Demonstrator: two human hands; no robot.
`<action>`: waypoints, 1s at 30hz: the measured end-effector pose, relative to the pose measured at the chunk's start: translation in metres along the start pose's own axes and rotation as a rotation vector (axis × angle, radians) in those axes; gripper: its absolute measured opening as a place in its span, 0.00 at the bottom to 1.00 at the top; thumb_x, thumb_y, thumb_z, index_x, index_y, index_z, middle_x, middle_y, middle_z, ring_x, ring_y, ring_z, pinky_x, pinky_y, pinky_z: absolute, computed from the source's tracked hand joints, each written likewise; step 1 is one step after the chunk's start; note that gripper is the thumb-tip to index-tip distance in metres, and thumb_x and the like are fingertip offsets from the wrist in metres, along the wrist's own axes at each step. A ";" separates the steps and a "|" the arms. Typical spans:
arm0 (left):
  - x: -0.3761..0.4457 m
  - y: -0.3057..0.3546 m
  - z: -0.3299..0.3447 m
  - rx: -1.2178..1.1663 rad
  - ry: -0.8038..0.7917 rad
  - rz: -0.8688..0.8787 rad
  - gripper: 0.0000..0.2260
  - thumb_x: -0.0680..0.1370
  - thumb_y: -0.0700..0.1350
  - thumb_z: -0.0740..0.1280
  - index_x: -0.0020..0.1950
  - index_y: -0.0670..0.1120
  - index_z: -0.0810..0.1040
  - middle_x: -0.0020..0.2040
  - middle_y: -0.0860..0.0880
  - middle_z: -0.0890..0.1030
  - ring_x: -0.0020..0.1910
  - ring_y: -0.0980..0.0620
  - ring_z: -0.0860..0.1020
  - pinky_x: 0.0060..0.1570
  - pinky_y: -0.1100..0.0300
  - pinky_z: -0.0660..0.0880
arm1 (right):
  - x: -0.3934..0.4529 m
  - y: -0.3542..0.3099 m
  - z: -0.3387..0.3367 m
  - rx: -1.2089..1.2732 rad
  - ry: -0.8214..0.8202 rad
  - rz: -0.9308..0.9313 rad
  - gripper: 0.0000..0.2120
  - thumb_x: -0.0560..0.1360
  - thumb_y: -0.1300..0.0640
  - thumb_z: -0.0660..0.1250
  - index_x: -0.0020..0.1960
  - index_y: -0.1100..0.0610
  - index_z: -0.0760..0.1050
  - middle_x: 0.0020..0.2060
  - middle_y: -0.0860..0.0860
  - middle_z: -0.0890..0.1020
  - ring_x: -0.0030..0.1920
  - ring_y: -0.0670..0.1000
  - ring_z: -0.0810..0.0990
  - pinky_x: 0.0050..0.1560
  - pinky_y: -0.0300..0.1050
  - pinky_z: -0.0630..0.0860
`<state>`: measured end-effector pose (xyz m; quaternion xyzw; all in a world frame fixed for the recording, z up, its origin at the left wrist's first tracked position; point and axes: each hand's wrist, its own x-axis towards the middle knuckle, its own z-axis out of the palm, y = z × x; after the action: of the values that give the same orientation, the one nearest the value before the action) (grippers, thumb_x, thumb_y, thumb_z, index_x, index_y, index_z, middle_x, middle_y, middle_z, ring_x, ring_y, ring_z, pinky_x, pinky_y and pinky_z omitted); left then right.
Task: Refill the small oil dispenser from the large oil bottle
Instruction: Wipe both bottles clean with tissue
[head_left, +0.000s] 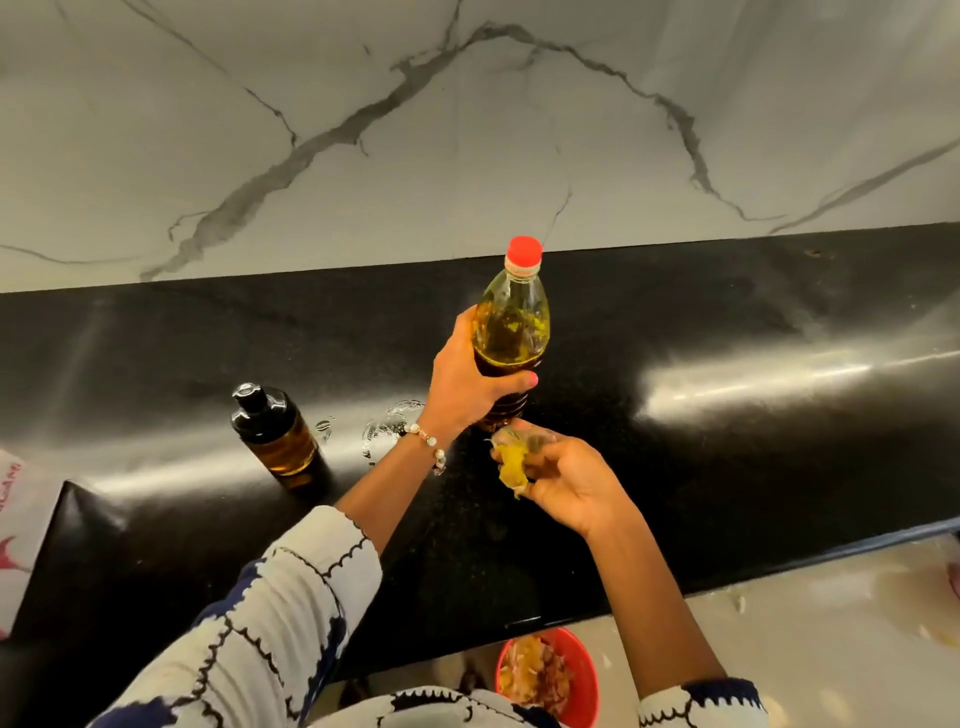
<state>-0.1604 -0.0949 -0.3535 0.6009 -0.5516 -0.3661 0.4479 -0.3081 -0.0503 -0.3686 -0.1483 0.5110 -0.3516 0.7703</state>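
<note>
The large oil bottle (511, 322) is clear plastic with yellow oil and a red cap, which is on. It stands on the black counter (727, 441) near the middle. My left hand (467, 379) grips it around its middle. Just below its base, my right hand (561, 478) pinches a crumpled yellow and clear plastic wrapper (511, 465). The small oil dispenser (272, 428) is a dark amber bottle with a black cap on. It stands untouched to the left of the large bottle.
Small puddles of liquid (387, 428) lie on the counter between the two bottles. A marble wall (467, 130) rises behind. A red bin (550, 675) with scraps sits on the floor below the counter's front edge. A white printed bag (21, 519) shows at the left edge.
</note>
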 end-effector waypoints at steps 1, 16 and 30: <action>-0.002 0.000 -0.004 0.002 -0.023 -0.003 0.40 0.64 0.50 0.80 0.71 0.52 0.63 0.61 0.56 0.74 0.61 0.57 0.73 0.62 0.59 0.71 | 0.000 0.001 0.005 0.001 -0.036 0.005 0.22 0.74 0.75 0.51 0.61 0.62 0.74 0.52 0.62 0.82 0.50 0.59 0.82 0.45 0.52 0.78; -0.077 -0.018 -0.181 0.000 0.642 -0.029 0.05 0.74 0.41 0.73 0.50 0.46 0.83 0.41 0.49 0.84 0.36 0.54 0.81 0.41 0.58 0.80 | 0.020 0.040 0.122 -0.316 -0.204 -0.187 0.07 0.73 0.72 0.66 0.43 0.64 0.80 0.35 0.57 0.85 0.35 0.51 0.84 0.33 0.41 0.79; -0.097 -0.089 -0.211 0.126 0.369 -0.133 0.25 0.66 0.46 0.79 0.62 0.51 0.77 0.57 0.54 0.78 0.53 0.58 0.76 0.50 0.68 0.73 | 0.028 0.060 0.217 -1.162 -0.356 -1.217 0.07 0.77 0.62 0.66 0.53 0.59 0.81 0.45 0.53 0.84 0.40 0.43 0.79 0.41 0.36 0.76</action>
<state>0.0545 0.0290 -0.3728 0.7198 -0.4408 -0.2435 0.4778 -0.0844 -0.0555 -0.3293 -0.8202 0.3132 -0.3575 0.3183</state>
